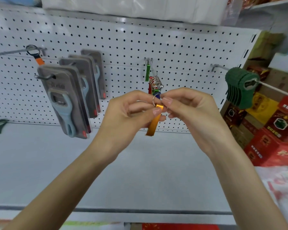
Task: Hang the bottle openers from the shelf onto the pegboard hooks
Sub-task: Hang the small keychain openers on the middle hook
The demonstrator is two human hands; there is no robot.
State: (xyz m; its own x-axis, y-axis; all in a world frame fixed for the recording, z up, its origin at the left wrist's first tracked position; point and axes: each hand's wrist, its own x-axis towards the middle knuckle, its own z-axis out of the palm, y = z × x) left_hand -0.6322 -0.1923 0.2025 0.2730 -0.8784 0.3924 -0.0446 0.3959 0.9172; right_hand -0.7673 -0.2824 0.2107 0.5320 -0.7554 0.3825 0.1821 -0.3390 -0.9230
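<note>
- Two hands on one thing right now: our left hand (133, 112) pinches the top end of the orange bottle opener (154, 125) between thumb and curled fingers. Our right hand (189, 112) pinches its little key ring (155, 100) with the fingertips.
- That opener dangles from our fingers in front of the lower edge of the pegboard (123, 47), above the shelf (140, 171). It's not on any hook yet.
- Our read: we're at the fiddly bit, turning the ring to face the middle hook (148, 60) just above our hands.
- Next move probably means lifting it and threading the ring over the hook's free end. That end looks crowded by a bunch of coloured openers (155, 83) already hanging there, so it'll need a steady aim.
- Feel-wise, the opener is a flat, narrow metal bar with a shiny coloured finish, likely slick. The ring is thin silvery wire.
- The pegboard is white with neat rows of dark holes, and the hooks are bare metal rods.
- Toward the left side hang blue openers (66, 100) in grey plastic-fronted packs. At the right edge there's a stack of dark green ones (239, 87).
</note>
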